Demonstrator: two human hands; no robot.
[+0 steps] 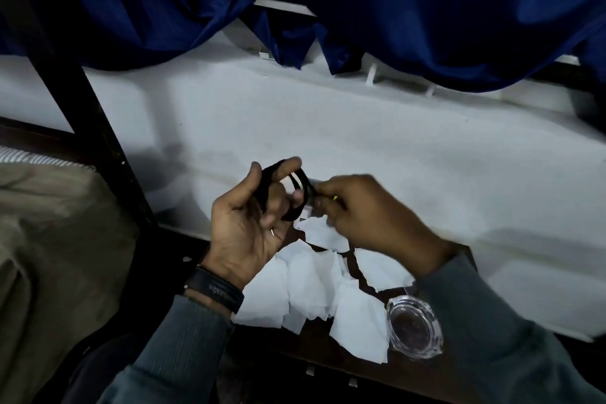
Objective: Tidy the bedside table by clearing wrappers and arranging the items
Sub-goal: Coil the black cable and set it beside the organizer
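fingers (290, 163) of the left hand (249, 223) are curled up through a black cable (303, 185) that is looped into a coil round them, with the thumb set against the outer side of the loops. the coil is held in the air, up and to the left of the glass ashtray (414, 326) and well apart from it. the right hand (370, 216) is seen just beside the coil on the ashtray's side, its fingers (323, 193) pinched narrow on the free end of the cable; how the tips meet is hidden by blur.

the coil is stood roughly upright, so the loose end lies to the right of the left fingers. the step in hand is judged to be the winding of the cable. for the next wrap the end would have to be carried over the left fingertips by the right hand, which is the nearer one to it.

white wrappers (308, 285) are spread on the dark tabletop (278, 343) to the left of the ashtray, some overlapping, none yet cleared — that part of the task is judged to be left. a slack loop could be lost off the fingertips if tension is let go.
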